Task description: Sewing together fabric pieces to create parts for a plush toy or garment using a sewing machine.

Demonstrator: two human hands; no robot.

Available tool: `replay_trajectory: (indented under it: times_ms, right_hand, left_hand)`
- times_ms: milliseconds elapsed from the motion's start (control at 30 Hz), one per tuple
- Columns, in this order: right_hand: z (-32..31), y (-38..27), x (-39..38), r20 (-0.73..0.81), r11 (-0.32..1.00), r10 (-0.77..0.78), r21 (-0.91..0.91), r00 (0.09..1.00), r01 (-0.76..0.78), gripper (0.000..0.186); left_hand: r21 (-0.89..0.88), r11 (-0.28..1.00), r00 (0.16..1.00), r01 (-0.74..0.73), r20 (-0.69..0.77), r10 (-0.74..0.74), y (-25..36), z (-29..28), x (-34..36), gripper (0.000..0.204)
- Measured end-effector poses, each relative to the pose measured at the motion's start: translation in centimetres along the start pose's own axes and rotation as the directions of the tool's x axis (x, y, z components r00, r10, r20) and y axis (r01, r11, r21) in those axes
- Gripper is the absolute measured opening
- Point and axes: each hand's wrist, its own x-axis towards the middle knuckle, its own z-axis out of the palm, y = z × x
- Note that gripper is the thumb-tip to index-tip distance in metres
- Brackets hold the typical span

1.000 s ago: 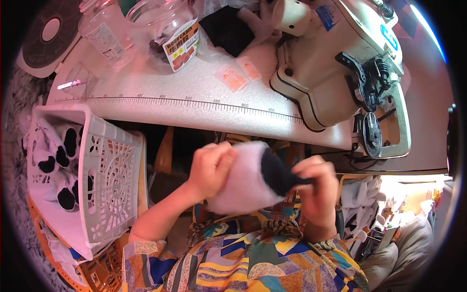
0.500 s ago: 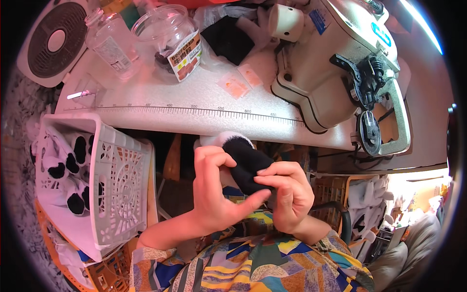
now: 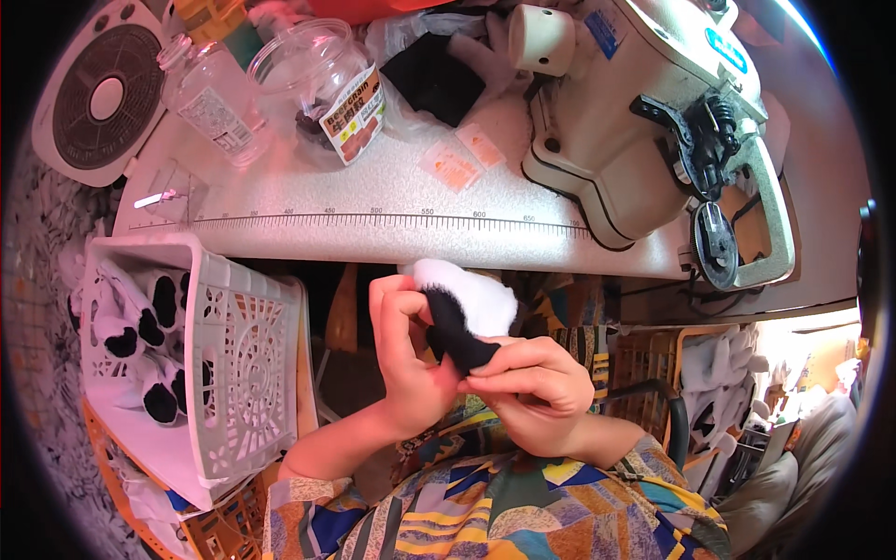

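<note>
1. I see the black-and-white fabric piece (image 3: 474, 296) held beside the near edge of the worktop (image 3: 308, 199).
2. The left hand (image 3: 407, 369) curls its fingers around it, probably for steadying.
3. The right hand's (image 3: 539, 390) fingers pinch its black end, perhaps to control this part.

Left hand (image 3: 403, 359) upright, curled; right hand (image 3: 537, 392) pinching (fingertips (image 3: 479, 384) near left palm); forearms (image 3: 347, 441) angled inward.
</note>
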Motion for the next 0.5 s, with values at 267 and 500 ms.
replay_trajectory:
  times_ms: [267,500]
  right_hand:
    - [0.4,1.4,-0.2,-0.142,0.928,-0.122,-0.367,0.982,0.062,0.05]
    - [-2.9,2.1,1.2,-0.189,0.94,-0.057,-0.34,0.98,-0.01,0.035]
  left_hand:
    - [-0.086,0.996,0.996,-0.027,-0.089,0.019,1.6,-0.5,0.5,0.037]
    - [-0.522,0.766,0.924,0.376,0.147,-0.353,3.4,-1.5,-1.7,0.016]
